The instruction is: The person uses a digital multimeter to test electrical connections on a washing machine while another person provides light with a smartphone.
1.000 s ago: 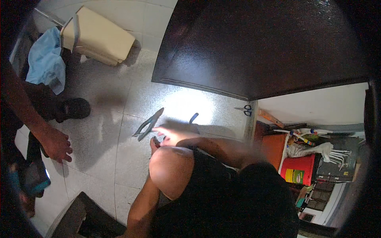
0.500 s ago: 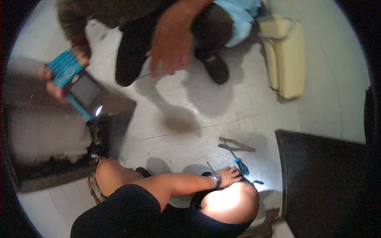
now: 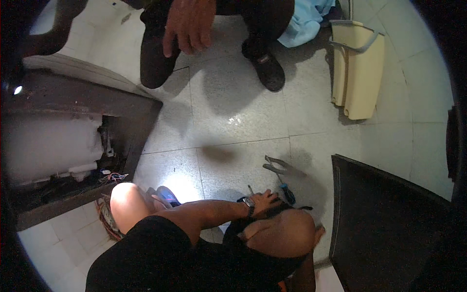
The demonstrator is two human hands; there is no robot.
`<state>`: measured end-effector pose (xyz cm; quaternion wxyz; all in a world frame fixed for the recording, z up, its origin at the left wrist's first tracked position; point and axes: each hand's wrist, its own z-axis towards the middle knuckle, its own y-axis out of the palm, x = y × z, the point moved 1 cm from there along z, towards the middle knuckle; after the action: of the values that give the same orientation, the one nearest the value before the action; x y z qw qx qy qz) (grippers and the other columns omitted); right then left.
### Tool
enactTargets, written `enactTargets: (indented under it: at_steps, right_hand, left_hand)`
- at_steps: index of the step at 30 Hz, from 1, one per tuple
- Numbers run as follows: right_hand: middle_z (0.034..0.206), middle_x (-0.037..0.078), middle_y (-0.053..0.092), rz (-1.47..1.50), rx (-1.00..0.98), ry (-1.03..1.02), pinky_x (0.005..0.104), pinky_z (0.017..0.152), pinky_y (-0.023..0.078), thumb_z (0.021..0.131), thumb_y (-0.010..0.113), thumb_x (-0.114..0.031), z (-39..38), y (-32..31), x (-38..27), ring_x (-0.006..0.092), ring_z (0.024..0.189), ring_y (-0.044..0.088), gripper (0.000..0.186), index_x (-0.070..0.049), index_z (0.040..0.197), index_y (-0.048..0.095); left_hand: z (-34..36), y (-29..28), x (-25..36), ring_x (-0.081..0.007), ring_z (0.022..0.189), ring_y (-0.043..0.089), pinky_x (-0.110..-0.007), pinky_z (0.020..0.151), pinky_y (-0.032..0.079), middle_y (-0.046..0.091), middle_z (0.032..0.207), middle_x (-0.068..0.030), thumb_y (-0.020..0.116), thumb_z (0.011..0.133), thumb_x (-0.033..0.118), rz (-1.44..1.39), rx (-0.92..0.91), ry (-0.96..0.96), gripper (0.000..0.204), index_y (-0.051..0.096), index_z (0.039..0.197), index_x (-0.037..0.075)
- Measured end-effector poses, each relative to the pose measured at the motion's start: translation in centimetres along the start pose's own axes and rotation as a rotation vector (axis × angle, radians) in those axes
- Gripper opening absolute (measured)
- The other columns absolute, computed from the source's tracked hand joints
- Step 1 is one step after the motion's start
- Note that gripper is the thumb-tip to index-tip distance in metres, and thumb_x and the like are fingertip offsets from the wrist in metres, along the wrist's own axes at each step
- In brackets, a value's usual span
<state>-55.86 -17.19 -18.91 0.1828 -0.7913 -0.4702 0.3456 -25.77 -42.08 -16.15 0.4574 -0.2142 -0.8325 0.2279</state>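
My left hand (image 3: 266, 203), with a watch on its wrist, reaches across to the right and rests, fingers spread, on a dark item (image 3: 279, 209) beside my right knee. What that item is, I cannot make out. Just beyond its fingers lie a screwdriver with a blue and black handle (image 3: 288, 193) and an open pair of pliers (image 3: 276, 164). A thin metal shaft (image 3: 250, 190) points up near the watch, and a black bent rod (image 3: 305, 208) sticks out past the knee. My right hand (image 3: 318, 236) shows only partly beside the right knee; its fingers are mostly hidden.
An open cabinet (image 3: 87, 104) with wires (image 3: 114, 177) stands at the left. A co-worker's hand (image 3: 189, 27) hangs at the top, near a dark shoe (image 3: 269, 73). A cream plastic container (image 3: 362, 73) stands at the far right, a dark panel (image 3: 384, 219) nearer. A light (image 3: 18, 90) shines at the left edge.
The co-worker's phone light has moved left and its bright spot has shifted from my right knee to my left. My left hand has moved slightly left and up; my right hand has risen beside the knee.
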Motion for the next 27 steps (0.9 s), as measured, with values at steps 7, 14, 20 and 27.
enactTargets:
  at_steps: [7,14,20,27]
  right_hand:
    - [0.129,0.021,0.051,-0.527,-0.053,-0.614,0.0469,0.094,0.045,0.091,0.055,-0.032,-12.7,12.7,-17.7,0.0367,0.115,0.054,0.048,-0.003,0.129,0.048]
    - [0.124,0.023,0.05,-1.029,-0.441,-1.214,0.0547,0.085,0.052,0.089,0.058,-0.035,-8.3,18.3,-22.5,0.0454,0.105,0.059,0.049,-0.007,0.128,0.048]
    - [0.125,0.024,0.051,-1.322,-0.31,-1.334,0.0551,0.081,0.053,0.09,0.057,-0.034,-10.5,24.2,-23.2,0.0472,0.096,0.063,0.049,-0.007,0.129,0.045]
    - [0.116,0.026,0.058,-1.496,-0.463,-1.436,0.0534,0.08,0.053,0.09,0.058,-0.034,-15.5,27.6,-25.1,0.0462,0.094,0.065,0.05,-0.003,0.126,0.046]
  left_hand:
    - [-0.7,-1.7,-1.9,-0.0436,0.124,0.046,-0.05,0.096,0.05,0.035,0.145,-0.022,0.07,0.078,0.036,-0.096,0.099,0.027,0.08,0.036,0.146,0.014]
    - [-8.7,-6.6,-7.4,-0.0462,0.123,0.048,-0.05,0.099,0.047,0.035,0.141,-0.0257,0.077,0.07,0.041,-0.248,0.244,-0.162,0.085,0.041,0.143,0.014]
    - [-19.1,-9.3,-14.2,-0.0432,0.121,0.05,-0.048,0.096,0.05,0.037,0.139,-0.0219,0.077,0.073,0.034,-0.165,0.35,-0.446,0.083,0.037,0.143,0.015]
    - [-21.6,-2.9,-14.7,-0.0405,0.126,0.046,-0.049,0.098,0.049,0.033,0.145,-0.0205,0.077,0.077,0.038,-0.325,0.522,-0.715,0.087,0.031,0.147,0.014]
